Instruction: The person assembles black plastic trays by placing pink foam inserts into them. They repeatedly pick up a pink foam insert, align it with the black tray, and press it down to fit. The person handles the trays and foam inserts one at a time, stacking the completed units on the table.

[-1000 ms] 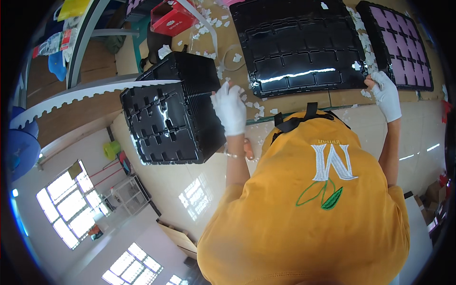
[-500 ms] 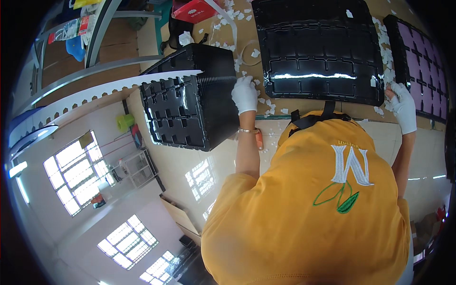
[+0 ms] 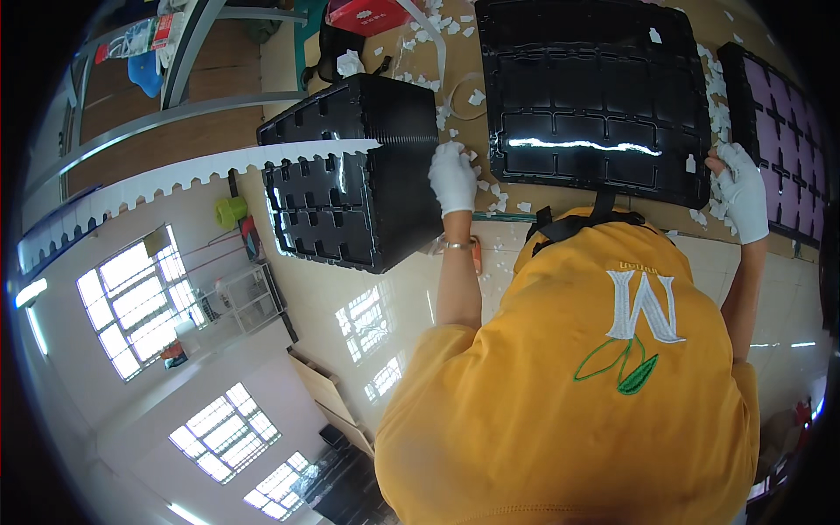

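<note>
A black plastic tray point(image 3: 595, 96) with moulded compartments lies flat in front of me, with a small white label near its lower right corner. My right hand point(image 3: 742, 194), in a white glove with bare fingertips, is curled closed beside that corner; what it holds, if anything, I cannot make out. My left hand point(image 3: 454, 180), also white-gloved, has its fingers curled in between the tray and a tall stack of black trays point(image 3: 398, 166). Whatever may be in its fingers is hidden.
White paper scraps point(image 3: 499, 197) litter the brown work surface. At the right lies a black tray with purple compartments point(image 3: 783, 131). A white toothed strip point(image 3: 210, 164) crosses in front of the stack. Behind stand a red box point(image 3: 367, 15) and a metal frame point(image 3: 188, 57).
The whole view has shifted slightly. Both hands stay at nearly the same places by the tray, fingers still curled.
</note>
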Demonstrator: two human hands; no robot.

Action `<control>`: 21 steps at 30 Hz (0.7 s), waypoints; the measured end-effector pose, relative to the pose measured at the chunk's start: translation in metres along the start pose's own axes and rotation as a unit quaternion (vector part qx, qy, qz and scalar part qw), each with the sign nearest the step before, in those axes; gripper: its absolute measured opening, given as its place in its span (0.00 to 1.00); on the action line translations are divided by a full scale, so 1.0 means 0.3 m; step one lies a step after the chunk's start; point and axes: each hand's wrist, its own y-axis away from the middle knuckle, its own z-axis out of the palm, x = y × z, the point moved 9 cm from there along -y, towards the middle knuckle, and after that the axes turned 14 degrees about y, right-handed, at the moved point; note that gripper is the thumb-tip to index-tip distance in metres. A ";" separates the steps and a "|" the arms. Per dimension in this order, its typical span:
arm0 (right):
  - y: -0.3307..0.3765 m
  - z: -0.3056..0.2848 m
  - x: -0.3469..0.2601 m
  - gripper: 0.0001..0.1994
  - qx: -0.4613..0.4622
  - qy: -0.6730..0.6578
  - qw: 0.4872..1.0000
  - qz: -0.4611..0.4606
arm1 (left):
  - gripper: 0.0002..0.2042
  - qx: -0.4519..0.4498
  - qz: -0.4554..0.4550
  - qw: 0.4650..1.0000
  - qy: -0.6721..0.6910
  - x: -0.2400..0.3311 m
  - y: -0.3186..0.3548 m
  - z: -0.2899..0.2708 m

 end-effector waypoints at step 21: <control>0.010 0.017 -0.050 0.11 -0.012 0.040 0.999 -0.024 | 0.24 -0.131 0.135 0.981 -0.042 0.399 -0.053 0.067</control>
